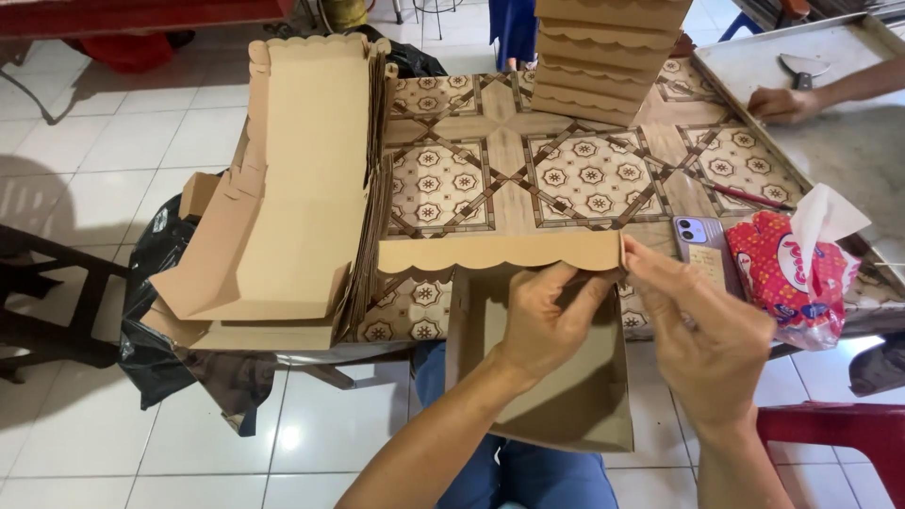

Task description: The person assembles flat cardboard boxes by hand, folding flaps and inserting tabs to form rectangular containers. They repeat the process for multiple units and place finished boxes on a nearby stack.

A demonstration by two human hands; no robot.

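I hold a brown cardboard box [575,401] over my lap at the table's near edge. Its scalloped flap [490,253] stands up across the top. My left hand [545,325] reaches inside the box and presses its right wall near the flap. My right hand [702,325] pinches the flap's right corner from outside. Both hands grip the same box.
A pile of flat unfolded box blanks [292,198] covers the table's left side. Folded boxes [603,57] are stacked at the far edge. A phone [699,247], a red tissue pack [792,278] and a pen [749,196] lie at right. Another person's hand [782,104] rests on a metal tray [848,160]. A red stool [839,443] stands at bottom right.
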